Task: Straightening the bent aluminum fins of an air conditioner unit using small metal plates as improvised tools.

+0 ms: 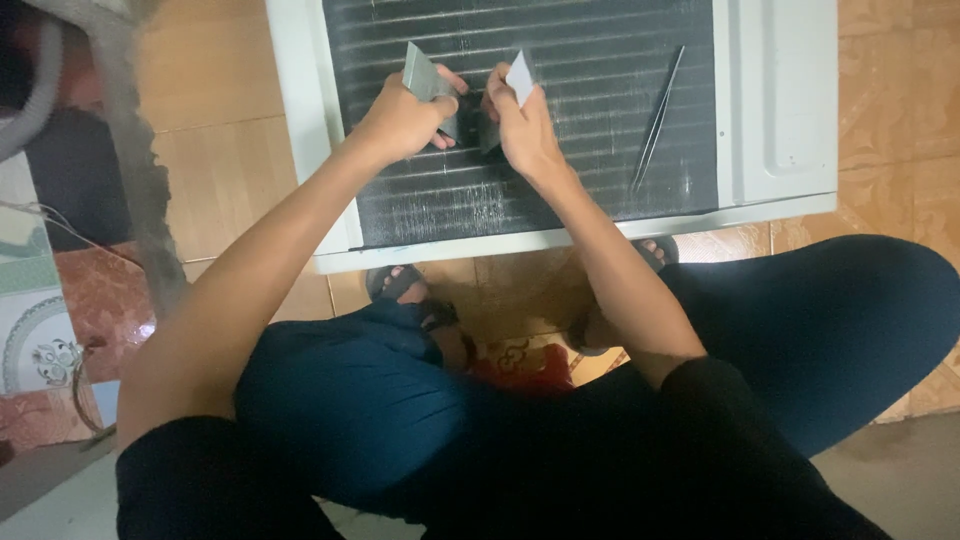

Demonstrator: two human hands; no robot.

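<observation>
A white-framed appliance panel (780,110) with a dark finned coil (590,110) lies flat on the floor in front of me. My left hand (405,120) grips a grey flat comb-like tool (422,75) pressed against the fins. Beside it, my right hand (522,125) holds a small white flat card-like piece (520,77) over the same spot on the coil. The two hands nearly touch. Some fins below the hands look bent and scuffed (470,205).
Metal tweezers (657,120) lie on the coil to the right of my hands. My knees in dark trousers (820,330) and sandalled feet (400,283) are close to the panel's near edge. A grey hose (130,150) and patterned tiles (40,340) are at left.
</observation>
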